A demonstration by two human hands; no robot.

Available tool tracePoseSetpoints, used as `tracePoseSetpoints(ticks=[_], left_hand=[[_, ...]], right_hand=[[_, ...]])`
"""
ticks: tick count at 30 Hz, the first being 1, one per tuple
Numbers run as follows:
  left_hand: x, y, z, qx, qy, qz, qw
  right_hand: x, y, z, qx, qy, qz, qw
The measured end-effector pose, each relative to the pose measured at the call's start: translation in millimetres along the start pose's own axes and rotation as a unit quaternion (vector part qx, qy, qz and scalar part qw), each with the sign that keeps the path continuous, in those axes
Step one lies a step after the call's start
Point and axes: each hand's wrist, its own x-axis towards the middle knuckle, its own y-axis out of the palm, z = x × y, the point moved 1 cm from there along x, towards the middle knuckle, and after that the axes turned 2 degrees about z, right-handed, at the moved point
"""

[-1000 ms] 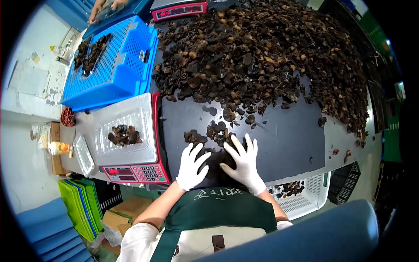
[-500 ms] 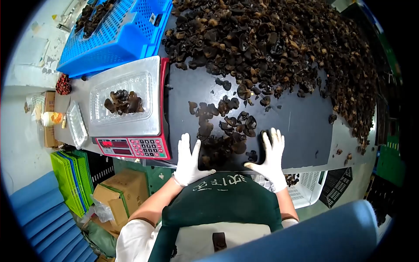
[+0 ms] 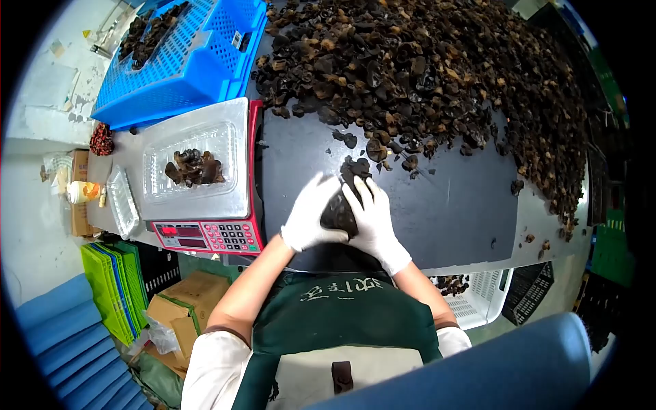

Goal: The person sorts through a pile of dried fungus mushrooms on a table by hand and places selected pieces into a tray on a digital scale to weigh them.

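Note:
My left hand [image 3: 311,217] and my right hand [image 3: 372,217], both in white gloves, press together from either side around a dark clump of wood ear mushrooms [image 3: 339,214] on the black work surface [image 3: 437,219]. The fingers curve round the clump, and a few pieces show past the fingertips. Left of the hands stands a red electronic scale [image 3: 256,171] with a metal platform. On it rests a clear plastic tray [image 3: 154,179] with a small portion of wood ear mushrooms [image 3: 195,168]. The scale's digits are too blurred to read.
A large heap of wood ear mushrooms [image 3: 424,68] spreads across the back and right of the table. A blue crate [image 3: 174,82] stands behind the scale. Another clear tray [image 3: 121,199] lies left of it. A white basket [image 3: 488,301] is below the table's front edge.
My hands have moved inward and forward from wide apart. The mushroom pieces that lay scattered between them are now bunched into one clump, held between both hands.

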Motion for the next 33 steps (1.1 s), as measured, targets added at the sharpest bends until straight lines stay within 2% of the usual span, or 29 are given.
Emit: tracePoseSetpoints(ticks=[1,3,5,6,7,9,11,13,15,17,19,21,23,25,27,28,30,31,33], left_hand=[[-12.3,9.8,2.5,-0.001,0.023,-0.004,1.000],[-38.6,30.2,-4.9,0.040,0.046,-0.039,0.997],[-40.9,56.4,-14.1,-0.005,0.048,-0.145,0.988],[-36.5,61.5,-18.1,-0.014,0.011,-0.195,0.981],[-31.6,61.5,-23.8,-0.068,-0.048,-0.225,0.971],[-13.8,51.1,-25.5,-0.114,-0.053,-0.248,0.961],[-4.4,39.6,-29.9,-0.168,-0.014,-0.279,0.945],[-1.8,16.6,-44.5,-0.165,-0.009,-0.317,0.934],[-5.0,-17.1,-52.2,-0.116,-0.002,-0.341,0.933],[-11.2,-68.2,-59.7,-0.077,0.020,-0.376,0.923],[-23.1,-117.6,-58.9,-0.133,-0.005,-0.375,0.917],[-39.5,-159.3,-39.9,-0.012,-0.003,-0.420,0.908],[-55.5,-195.5,-8.9,-0.035,-0.009,-0.437,0.899],[-72.2,-232.8,16.5,-0.023,-0.032,-0.413,0.910],[-87.7,-257.0,49.2,-0.015,-0.087,-0.347,0.934],[-93.3,-265.8,61.2,0.022,-0.087,-0.317,0.944],[-104.1,-276.2,81.4,0.130,-0.102,-0.258,0.952],[-109.2,-277.6,90.0,0.126,-0.104,-0.261,0.951],[-117.9,-278.0,104.1,0.153,-0.093,-0.229,0.957]], right_hand=[[-7.1,-3.3,2.9,0.006,0.009,0.018,1.000],[-24.7,10.7,-1.5,0.042,-0.027,-0.016,0.999],[-26.8,24.3,-0.1,0.020,-0.053,-0.078,0.995],[-23.5,26.9,0.6,0.076,-0.039,-0.090,0.992],[-18.7,29.9,1.2,0.134,-0.028,-0.101,0.985],[-10.8,32.6,2.9,0.172,0.003,-0.149,0.974],[-1.1,28.5,10.8,0.209,0.007,-0.214,0.954],[15.4,19.8,24.6,0.252,0.000,-0.237,0.938],[43.3,4.1,48.8,0.333,-0.055,-0.234,0.912],[79.1,-18.3,78.6,0.271,-0.113,-0.200,0.935],[118.0,-25.3,110.5,0.266,-0.154,-0.160,0.938],[159.4,-27.7,150.3,0.279,-0.189,-0.115,0.935],[194.7,-14.0,182.2,0.272,-0.195,-0.065,0.940],[225.4,2.1,203.8,0.218,-0.230,-0.058,0.947],[248.7,19.2,213.7,0.195,-0.219,0.000,0.956],[252.7,14.6,221.1,0.172,-0.201,0.043,0.963],[254.8,21.2,220.0,0.092,-0.197,0.063,0.974],[253.8,22.5,217.5,0.053,-0.193,0.074,0.977],[252.3,28.0,204.2,0.074,-0.184,0.089,0.976]])
